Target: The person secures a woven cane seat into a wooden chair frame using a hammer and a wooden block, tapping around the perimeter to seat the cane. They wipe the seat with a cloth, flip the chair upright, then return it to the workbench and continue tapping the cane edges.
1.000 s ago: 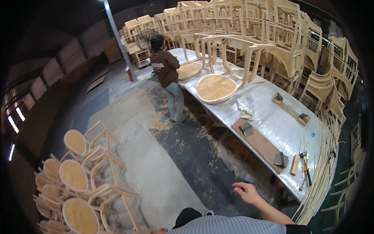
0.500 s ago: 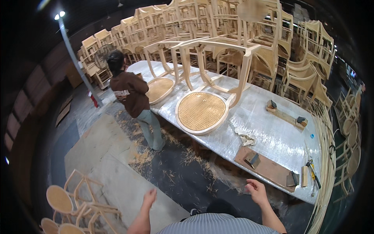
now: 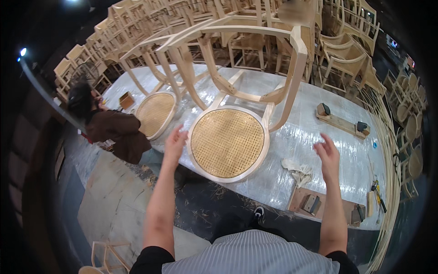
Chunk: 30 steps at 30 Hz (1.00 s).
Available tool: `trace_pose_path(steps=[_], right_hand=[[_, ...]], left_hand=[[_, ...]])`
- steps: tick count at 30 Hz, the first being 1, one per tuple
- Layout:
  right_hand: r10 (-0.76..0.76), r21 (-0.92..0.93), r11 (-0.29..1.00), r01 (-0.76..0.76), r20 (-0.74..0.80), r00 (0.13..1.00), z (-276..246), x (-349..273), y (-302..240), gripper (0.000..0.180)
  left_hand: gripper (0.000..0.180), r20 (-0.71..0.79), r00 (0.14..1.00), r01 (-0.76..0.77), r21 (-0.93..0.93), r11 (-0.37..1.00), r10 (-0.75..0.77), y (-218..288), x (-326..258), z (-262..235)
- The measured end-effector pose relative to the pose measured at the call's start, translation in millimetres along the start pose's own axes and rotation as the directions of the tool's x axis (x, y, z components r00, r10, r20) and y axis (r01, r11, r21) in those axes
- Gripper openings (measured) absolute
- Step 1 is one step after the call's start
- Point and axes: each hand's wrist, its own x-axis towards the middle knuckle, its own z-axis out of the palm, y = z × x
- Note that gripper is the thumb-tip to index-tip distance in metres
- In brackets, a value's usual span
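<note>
A pale wooden chair lies upside down on the plastic-covered table (image 3: 319,150), its round cane seat (image 3: 228,142) facing me and its legs rising behind. My left hand (image 3: 175,142) is raised with fingers apart just left of the seat's rim, not touching it. My right hand (image 3: 327,156) is also open in the air, to the right of the seat and above a crumpled white rag (image 3: 297,170). Neither hand holds anything.
A second upturned chair with a cane seat (image 3: 155,114) lies further left, where a person in a brown top (image 3: 116,132) bends at the table. Wooden boards with small blocks (image 3: 341,122), tools (image 3: 378,194) and cane strands lie at right. Stacked chairs (image 3: 346,50) fill the background.
I have come up to the table; the upturned chair now fills the middle of the view. Both my arms have risen, hands open toward the cane seat. The other person has bent lower.
</note>
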Motion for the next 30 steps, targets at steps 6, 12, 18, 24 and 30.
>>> trace_pose_path(steps=[6, 12, 18, 24, 30], right_hand=[[-0.289, -0.15, 0.953, 0.263, -0.193, 0.938, 96.5, 145.2, -13.7, 0.073], [-0.177, 0.125, 0.959, 0.254, -0.437, 0.882, 151.7, 212.1, -14.8, 0.043], [-0.086, 0.021, 0.993, 0.12, -0.581, 0.809, 173.4, 221.1, -12.4, 0.027], [-0.177, -0.077, 0.982, 0.171, -0.68, 0.711, 126.8, 216.5, -24.1, 0.023], [-0.193, 0.018, 0.953, 0.301, -0.732, 0.653, 65.0, 192.0, -95.3, 0.016]], left_hand=[[0.079, -0.167, 0.979, -0.144, -0.154, 0.977, 0.118, 23.5, 189.7, 15.9], [0.102, 0.003, 0.986, -0.165, -0.122, 0.979, 0.167, 41.9, 341.5, 4.2], [0.034, 0.002, 0.981, -0.169, -0.474, 0.864, 0.193, 30.0, 377.3, 46.8], [0.017, -0.076, 0.986, -0.165, -0.548, 0.82, 0.147, 52.2, 384.4, 75.1], [0.019, -0.102, 0.974, -0.223, -0.569, 0.791, 0.201, 147.0, 341.0, 83.3]])
